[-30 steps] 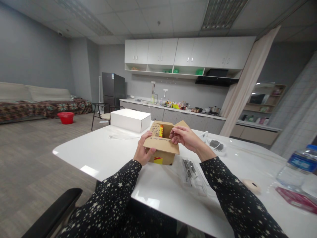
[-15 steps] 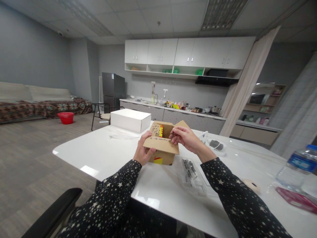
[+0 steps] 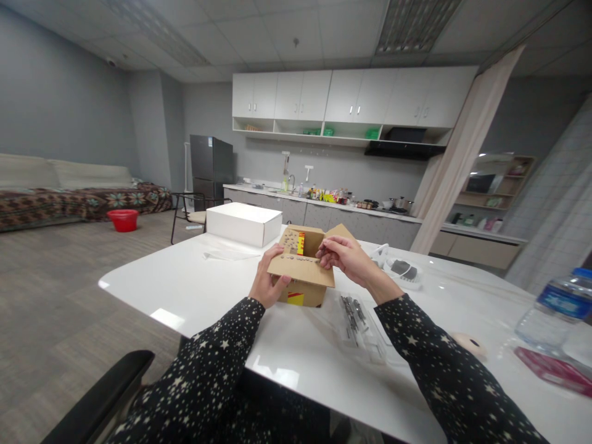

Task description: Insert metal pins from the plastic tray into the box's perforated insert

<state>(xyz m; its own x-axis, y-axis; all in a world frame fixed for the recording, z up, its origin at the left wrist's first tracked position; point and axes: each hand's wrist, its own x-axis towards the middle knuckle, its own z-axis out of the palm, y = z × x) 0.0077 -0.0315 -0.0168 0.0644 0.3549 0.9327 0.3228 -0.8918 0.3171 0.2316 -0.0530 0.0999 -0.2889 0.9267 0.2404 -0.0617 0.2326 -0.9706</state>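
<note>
A small cardboard box (image 3: 303, 293) with yellow and red print stands on the table, its flaps spread apart. Small grey bits (image 3: 291, 258) run in a row along the near flap (image 3: 300, 271), and more dot the left flap (image 3: 291, 240). My left hand (image 3: 269, 277) grips the left end of the near flap, thumb below and fingers on top. At that flap's right end, my right hand (image 3: 337, 254) has its fingertips pinched together; whatever is between them is too small to make out. A clear case of slim metal tools (image 3: 354, 317) lies right of the box.
The white table (image 3: 296, 345) also bears a white box (image 3: 243, 225) behind left, a grey and white device (image 3: 402, 271) behind right, a water bottle (image 3: 555, 308) and a dark red packet (image 3: 552, 370) at far right. A chair armrest (image 3: 102, 394) is at lower left.
</note>
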